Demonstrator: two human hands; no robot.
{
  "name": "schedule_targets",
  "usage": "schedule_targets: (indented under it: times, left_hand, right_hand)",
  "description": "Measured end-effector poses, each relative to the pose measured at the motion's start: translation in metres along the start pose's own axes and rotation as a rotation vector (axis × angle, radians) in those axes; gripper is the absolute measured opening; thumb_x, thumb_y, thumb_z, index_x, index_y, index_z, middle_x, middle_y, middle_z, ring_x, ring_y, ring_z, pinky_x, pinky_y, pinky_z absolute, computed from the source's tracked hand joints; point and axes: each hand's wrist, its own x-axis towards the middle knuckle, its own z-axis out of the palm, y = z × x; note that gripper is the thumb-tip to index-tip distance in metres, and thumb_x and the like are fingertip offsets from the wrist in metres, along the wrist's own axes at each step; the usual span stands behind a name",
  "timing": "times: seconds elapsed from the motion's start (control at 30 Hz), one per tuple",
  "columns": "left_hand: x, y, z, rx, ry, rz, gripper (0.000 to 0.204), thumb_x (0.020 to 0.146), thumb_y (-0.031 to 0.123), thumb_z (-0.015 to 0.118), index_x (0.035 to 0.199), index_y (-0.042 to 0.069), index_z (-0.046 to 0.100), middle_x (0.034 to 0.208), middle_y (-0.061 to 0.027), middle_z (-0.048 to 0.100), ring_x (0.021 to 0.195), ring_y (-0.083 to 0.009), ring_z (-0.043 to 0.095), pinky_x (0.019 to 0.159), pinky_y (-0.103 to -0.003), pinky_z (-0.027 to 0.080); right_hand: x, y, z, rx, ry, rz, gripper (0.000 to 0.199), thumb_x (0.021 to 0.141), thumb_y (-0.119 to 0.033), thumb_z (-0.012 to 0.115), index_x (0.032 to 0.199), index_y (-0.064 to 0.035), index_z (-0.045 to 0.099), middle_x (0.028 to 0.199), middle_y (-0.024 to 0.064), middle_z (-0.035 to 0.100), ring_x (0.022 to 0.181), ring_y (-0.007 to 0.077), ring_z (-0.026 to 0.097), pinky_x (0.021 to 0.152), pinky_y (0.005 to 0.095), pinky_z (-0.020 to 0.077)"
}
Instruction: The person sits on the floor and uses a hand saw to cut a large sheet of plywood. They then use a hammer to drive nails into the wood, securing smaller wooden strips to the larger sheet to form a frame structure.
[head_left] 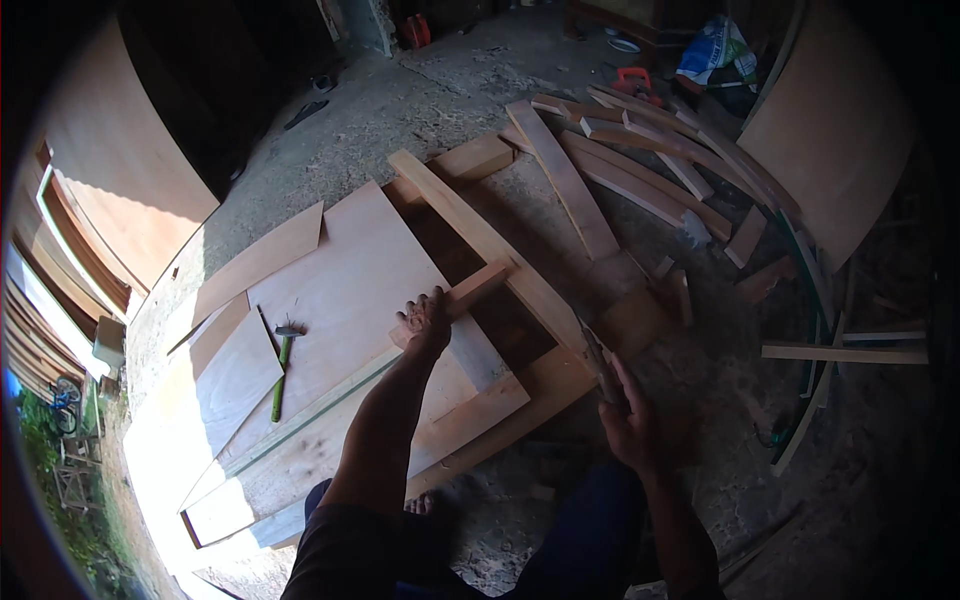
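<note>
My left hand (pixel 425 322) rests on a short wooden crosspiece (pixel 478 285) of a frame, its fingers curled over the near end. The crosspiece runs to a long wooden rail (pixel 470 225) that slants from upper left to lower right. My right hand (pixel 625 415) grips a small brown piece of wood (pixel 598 358) held upright, close to the lower end of that rail. A large plywood sheet (pixel 345 290) lies flat under the frame. A hammer with a green handle (pixel 283 365) lies on the plywood, left of my left hand.
Several loose planks (pixel 640 165) are piled on the dirt floor at the upper right. A big curved plywood board (pixel 835 130) leans at the far right. More boards are stacked along the left wall (pixel 70 250). A thin strip (pixel 845 352) lies at right.
</note>
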Motion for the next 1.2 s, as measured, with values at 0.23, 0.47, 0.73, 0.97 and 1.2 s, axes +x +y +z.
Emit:
schedule_targets:
  times: [0.23,0.47,0.73,0.97,1.2]
  left_hand:
    - [0.000,0.008,-0.006,-0.012,-0.021,-0.015,0.030,0.085,0.015,0.066,0.114,0.017,0.057,0.115,-0.0103,0.065,0.116,-0.0358,0.056,0.103,-0.055,0.034]
    - [0.002,0.007,0.011,0.004,-0.034,-0.118,0.038,0.085,0.013,0.066,0.121,0.015,0.055,0.122,-0.0139,0.062,0.121,-0.0350,0.055,0.103,-0.053,0.036]
    - [0.003,0.013,0.005,0.028,-0.048,-0.084,0.026,0.092,0.019,0.058,0.117,0.013,0.057,0.119,-0.0159,0.063,0.115,-0.0358,0.058,0.097,-0.050,0.040]
    - [0.002,0.003,-0.006,-0.071,-0.083,-0.046,0.029,0.088,0.020,0.063,0.114,0.011,0.056,0.114,-0.0162,0.064,0.112,-0.0373,0.059,0.093,-0.052,0.042]
    - [0.004,0.013,-0.011,-0.052,-0.112,-0.054,0.022,0.093,0.027,0.057,0.111,0.015,0.062,0.112,-0.0114,0.068,0.110,-0.0343,0.061,0.092,-0.050,0.042]
  right_hand:
    - [-0.042,-0.030,-0.032,0.070,-0.042,0.095,0.060,0.091,-0.007,0.056,0.148,0.0026,0.040,0.140,0.0245,0.055,0.130,0.0339,0.055,0.107,0.0409,0.0428]
    - [-0.098,-0.048,-0.061,0.481,-0.119,0.484,0.052,0.092,-0.007,0.056,0.144,0.0013,0.048,0.118,0.0122,0.064,0.096,0.0174,0.063,0.083,0.0317,0.0497]
    - [-0.144,-0.026,-0.054,0.709,0.105,0.569,0.049,0.096,-0.012,0.054,0.143,0.0006,0.050,0.088,0.0072,0.063,0.074,0.0126,0.056,0.070,0.0284,0.0454]
    - [-0.101,-0.034,-0.048,0.710,0.277,0.643,0.044,0.095,-0.008,0.056,0.138,0.0047,0.053,0.084,0.0043,0.059,0.069,0.0099,0.052,0.065,0.0260,0.0429]
    - [-0.062,0.001,-0.026,0.663,0.316,0.517,0.040,0.097,-0.008,0.055,0.135,0.0032,0.056,0.090,0.0036,0.061,0.072,0.0085,0.054,0.064,0.0238,0.0429]
